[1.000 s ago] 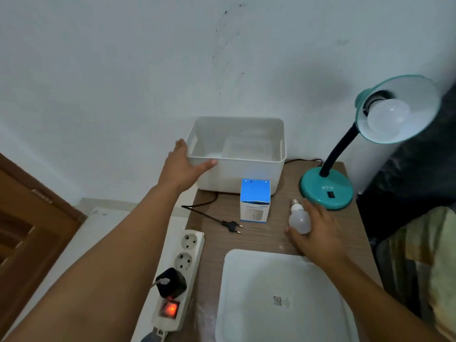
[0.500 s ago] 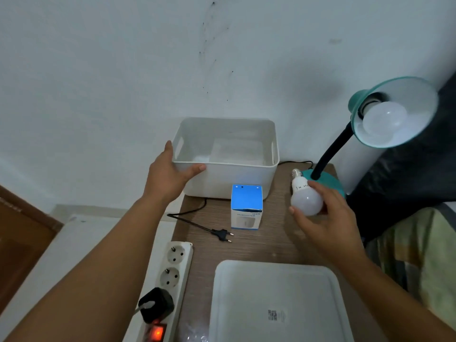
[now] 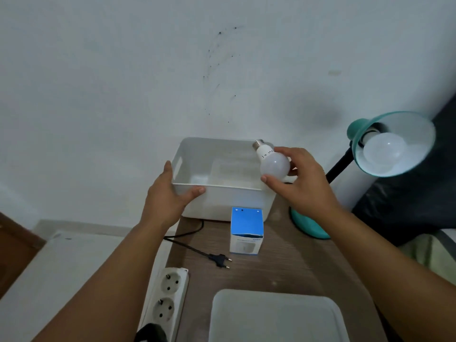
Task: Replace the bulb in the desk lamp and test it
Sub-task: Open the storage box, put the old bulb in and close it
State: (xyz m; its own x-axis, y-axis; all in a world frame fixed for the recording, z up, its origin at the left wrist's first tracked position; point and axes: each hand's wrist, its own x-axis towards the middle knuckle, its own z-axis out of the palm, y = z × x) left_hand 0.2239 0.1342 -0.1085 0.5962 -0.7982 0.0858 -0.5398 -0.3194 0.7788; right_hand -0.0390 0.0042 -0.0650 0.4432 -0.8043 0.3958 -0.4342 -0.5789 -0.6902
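Right hand [image 3: 299, 180] grasping a loose bulb [image 3: 272, 162] over the bin's [image 3: 229, 197] right end, screw base tilted up-left, left hand [image 3: 170, 196] gripping the bin's near-left rim, thumb along the front, lamp [image 3: 392, 144] at right with a second bulb [image 3: 383, 151] in its shade, box [image 3: 246, 230] and plug [image 3: 219, 259] on the table [image 3: 283, 262]

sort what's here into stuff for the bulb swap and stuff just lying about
For the job: loose bulb in the right hand, desk lamp, fitted bulb, plug, power strip.

Lying about: blue box, white lid; white bin, gripped by the left hand, unclear.
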